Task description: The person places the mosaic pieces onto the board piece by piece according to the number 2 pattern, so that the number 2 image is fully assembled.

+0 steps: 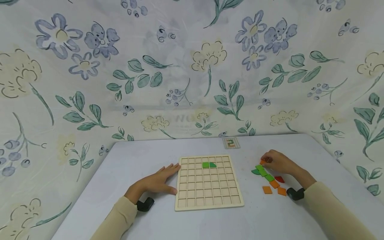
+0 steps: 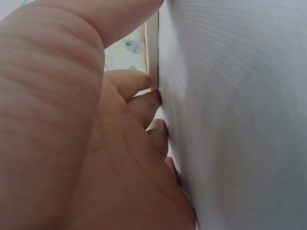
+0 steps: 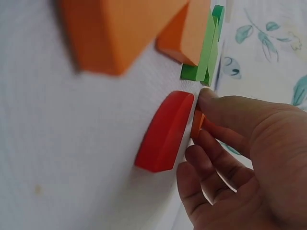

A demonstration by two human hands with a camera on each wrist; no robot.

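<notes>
the left hand (image 1: 156, 182) is found with fingers extended, rested against the nine o'clock edge of the wooden grid board (image 1: 209, 192), on which a light green square (image 1: 205, 164) and a dark green rounded piece (image 1: 212, 165) are seated side by side toward twelve o'clock. a printed card (image 1: 231, 143) is noted beyond the board at one o'clock. at three o'clock, loose green pieces (image 1: 269, 178), orange pieces (image 1: 267, 190) and a red piece (image 1: 279, 179) are scattered, and at their far end an orange tile (image 3: 196, 125) is pinched by the right hand (image 1: 277, 161).
</notes>
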